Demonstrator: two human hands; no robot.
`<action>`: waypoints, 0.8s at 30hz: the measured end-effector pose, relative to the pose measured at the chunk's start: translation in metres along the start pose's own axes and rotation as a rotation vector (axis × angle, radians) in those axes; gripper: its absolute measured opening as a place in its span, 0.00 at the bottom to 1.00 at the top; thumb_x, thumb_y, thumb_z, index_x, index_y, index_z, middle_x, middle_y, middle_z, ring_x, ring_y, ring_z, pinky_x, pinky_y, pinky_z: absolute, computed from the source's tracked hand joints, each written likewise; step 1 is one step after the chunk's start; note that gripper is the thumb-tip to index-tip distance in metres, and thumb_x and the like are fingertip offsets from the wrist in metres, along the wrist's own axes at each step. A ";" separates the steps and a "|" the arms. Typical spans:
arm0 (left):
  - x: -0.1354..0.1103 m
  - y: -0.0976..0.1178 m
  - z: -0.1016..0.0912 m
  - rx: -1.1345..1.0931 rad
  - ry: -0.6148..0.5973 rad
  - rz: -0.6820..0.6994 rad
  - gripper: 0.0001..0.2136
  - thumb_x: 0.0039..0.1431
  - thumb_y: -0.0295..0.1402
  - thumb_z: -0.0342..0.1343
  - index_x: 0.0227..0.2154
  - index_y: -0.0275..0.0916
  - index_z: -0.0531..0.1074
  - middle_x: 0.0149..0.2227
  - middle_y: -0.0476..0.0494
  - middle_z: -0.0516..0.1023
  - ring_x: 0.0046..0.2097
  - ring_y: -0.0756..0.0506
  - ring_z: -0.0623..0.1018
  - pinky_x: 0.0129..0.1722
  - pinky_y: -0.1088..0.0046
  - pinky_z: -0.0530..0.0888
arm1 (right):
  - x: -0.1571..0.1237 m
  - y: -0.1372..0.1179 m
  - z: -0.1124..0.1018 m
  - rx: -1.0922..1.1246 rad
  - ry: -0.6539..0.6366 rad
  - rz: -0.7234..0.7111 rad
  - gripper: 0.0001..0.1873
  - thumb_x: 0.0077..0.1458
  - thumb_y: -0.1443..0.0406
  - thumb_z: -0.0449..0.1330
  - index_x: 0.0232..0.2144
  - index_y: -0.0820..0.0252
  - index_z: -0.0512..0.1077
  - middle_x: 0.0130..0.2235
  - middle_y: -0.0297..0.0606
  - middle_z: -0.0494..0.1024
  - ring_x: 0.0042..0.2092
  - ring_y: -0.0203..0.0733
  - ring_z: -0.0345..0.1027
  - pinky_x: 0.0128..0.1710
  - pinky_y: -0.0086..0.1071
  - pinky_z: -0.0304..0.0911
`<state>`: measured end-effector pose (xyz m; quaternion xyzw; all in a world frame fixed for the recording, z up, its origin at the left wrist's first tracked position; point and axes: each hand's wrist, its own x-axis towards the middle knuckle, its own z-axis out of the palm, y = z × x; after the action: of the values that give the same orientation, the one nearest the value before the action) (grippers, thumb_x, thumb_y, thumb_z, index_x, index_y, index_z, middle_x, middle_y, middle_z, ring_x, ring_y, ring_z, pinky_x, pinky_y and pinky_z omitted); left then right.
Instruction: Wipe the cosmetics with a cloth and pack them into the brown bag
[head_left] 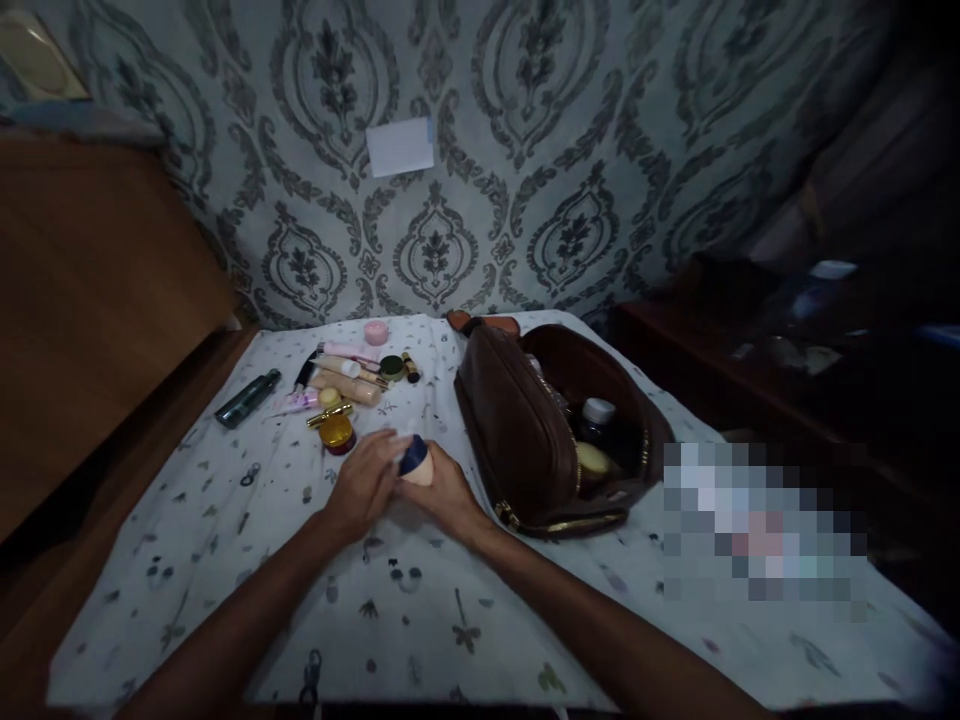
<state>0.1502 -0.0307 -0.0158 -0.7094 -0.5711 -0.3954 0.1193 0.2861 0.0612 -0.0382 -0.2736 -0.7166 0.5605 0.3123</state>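
Observation:
Near the middle of the cloth, a small peach cosmetic bottle [417,468] with a dark blue cap is between my two hands. My right hand [448,490] is closed around its peach body. From the other side, my left hand [365,483] curls its fingers against the capped end; its fingertips are partly hidden. Just beyond my left hand stands an amber-yellow jar [337,434], with a gold tube [328,415] lying behind it. To the right, a brown leather toiletry bag [510,430] lies unzipped, showing a white-capped bottle [598,412] and a yellowish item [592,460] inside.
Behind the jar lie several tubes and bottles [349,385], a dark green lid [391,367] and a pink jar [376,332]. A green bottle [249,398] lies at left. Wooden furniture [97,320] borders the left side; the patterned wall [435,240] rises behind. A blurred patch covers the right.

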 end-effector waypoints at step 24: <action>-0.001 -0.007 0.001 -0.242 -0.263 -0.380 0.23 0.63 0.45 0.49 0.57 0.38 0.65 0.53 0.35 0.74 0.54 0.39 0.74 0.55 0.61 0.70 | -0.007 0.006 -0.001 -0.272 -0.096 -0.251 0.29 0.45 0.66 0.66 0.50 0.59 0.65 0.45 0.42 0.70 0.48 0.49 0.68 0.49 0.43 0.65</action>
<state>0.1445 -0.0282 -0.0190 -0.6440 -0.6531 -0.3805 -0.1184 0.2919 0.0578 -0.0450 -0.1948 -0.8283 0.4275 0.3055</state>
